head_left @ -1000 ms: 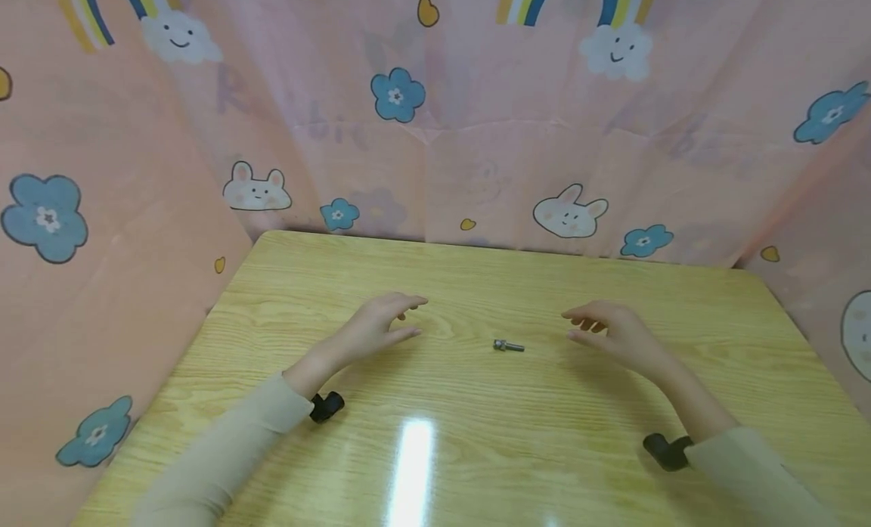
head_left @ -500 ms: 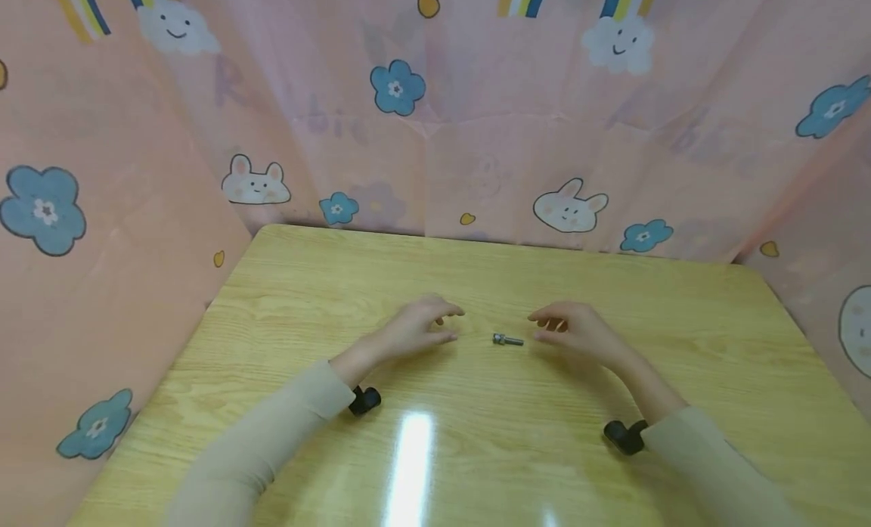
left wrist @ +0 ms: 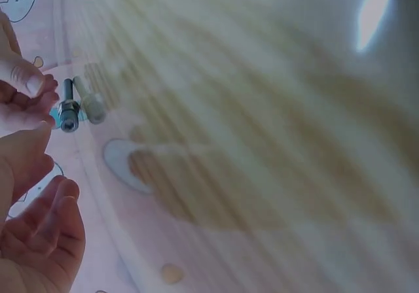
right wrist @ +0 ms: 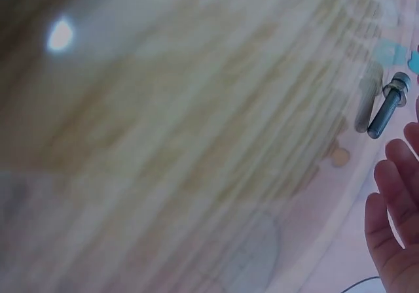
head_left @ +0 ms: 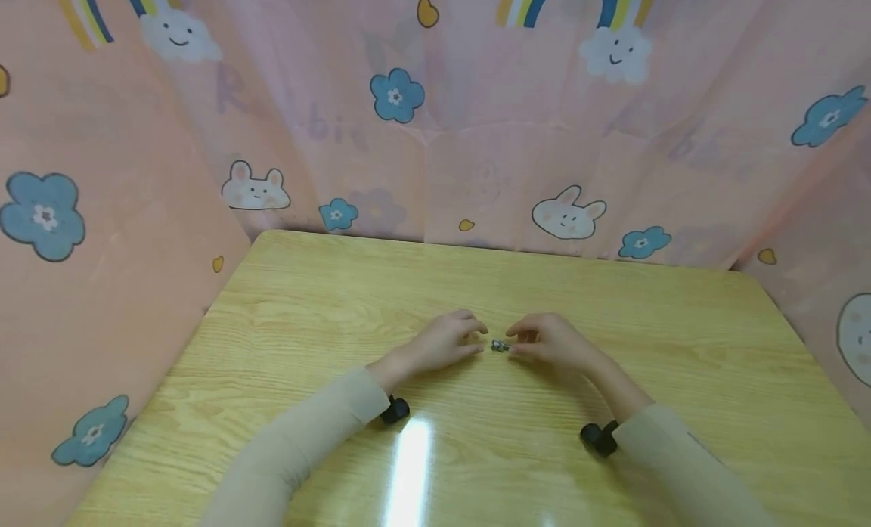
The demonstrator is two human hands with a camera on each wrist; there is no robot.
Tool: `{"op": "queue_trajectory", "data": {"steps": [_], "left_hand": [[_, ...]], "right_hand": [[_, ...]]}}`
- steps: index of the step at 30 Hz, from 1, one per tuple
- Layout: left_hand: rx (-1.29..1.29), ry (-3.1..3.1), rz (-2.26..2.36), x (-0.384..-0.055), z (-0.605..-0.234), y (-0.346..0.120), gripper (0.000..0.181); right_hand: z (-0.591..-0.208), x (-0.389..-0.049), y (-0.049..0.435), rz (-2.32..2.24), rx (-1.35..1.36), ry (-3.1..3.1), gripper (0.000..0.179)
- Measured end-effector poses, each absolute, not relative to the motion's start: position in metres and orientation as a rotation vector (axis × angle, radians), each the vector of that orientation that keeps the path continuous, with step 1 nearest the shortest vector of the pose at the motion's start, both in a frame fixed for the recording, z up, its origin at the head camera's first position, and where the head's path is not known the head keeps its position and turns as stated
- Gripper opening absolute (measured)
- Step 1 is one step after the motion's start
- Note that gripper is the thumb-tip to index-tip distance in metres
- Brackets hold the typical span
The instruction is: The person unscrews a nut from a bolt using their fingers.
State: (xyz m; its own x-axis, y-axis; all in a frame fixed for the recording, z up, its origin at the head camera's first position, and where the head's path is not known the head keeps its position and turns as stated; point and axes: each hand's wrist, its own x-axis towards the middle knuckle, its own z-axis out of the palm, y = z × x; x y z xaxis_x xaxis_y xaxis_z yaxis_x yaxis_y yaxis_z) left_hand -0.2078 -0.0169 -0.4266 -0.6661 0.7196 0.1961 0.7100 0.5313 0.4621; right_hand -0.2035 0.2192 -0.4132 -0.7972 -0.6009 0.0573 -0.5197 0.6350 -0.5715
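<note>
A small metal bolt (head_left: pixel 500 345) with a socket head and a ring-like piece below the head lies on the wooden table between both hands. In the left wrist view the bolt (left wrist: pixel 69 108) shows its head end; in the right wrist view its threaded shank (right wrist: pixel 385 113) shows. My left hand (head_left: pixel 449 342) is just left of the head end, fingers loosely bent and holding nothing. My right hand (head_left: pixel 554 343) reaches over the shank end, its thumb hiding part of the shank in the head view. Its fingers (right wrist: pixel 387 191) look relaxed in the right wrist view, not closed on the bolt.
The glossy wood-grain table (head_left: pixel 327 285) reflects a bright strip of light (head_left: pixel 408 474). A pink patterned curtain (head_left: pixel 469 164) hangs behind and at the sides. A black wrist device (head_left: pixel 599 438) sits under each sleeve.
Both hands have moved inward toward the bolt, the left one rightward and the right one leftward. The right hand now covers part of the shank in the head view; the bolt stays in place.
</note>
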Motion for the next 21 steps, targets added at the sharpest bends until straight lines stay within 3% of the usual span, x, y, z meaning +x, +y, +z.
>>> {"op": "queue_trajectory", "data": {"steps": [21], "left_hand": [[1.139, 2.672, 0.751, -0.218, -0.434, 0.017, 0.015]], "right_hand": [[-0.417, -0.209, 0.204, -0.735, -0.946, 2.732, 0.015]]}}
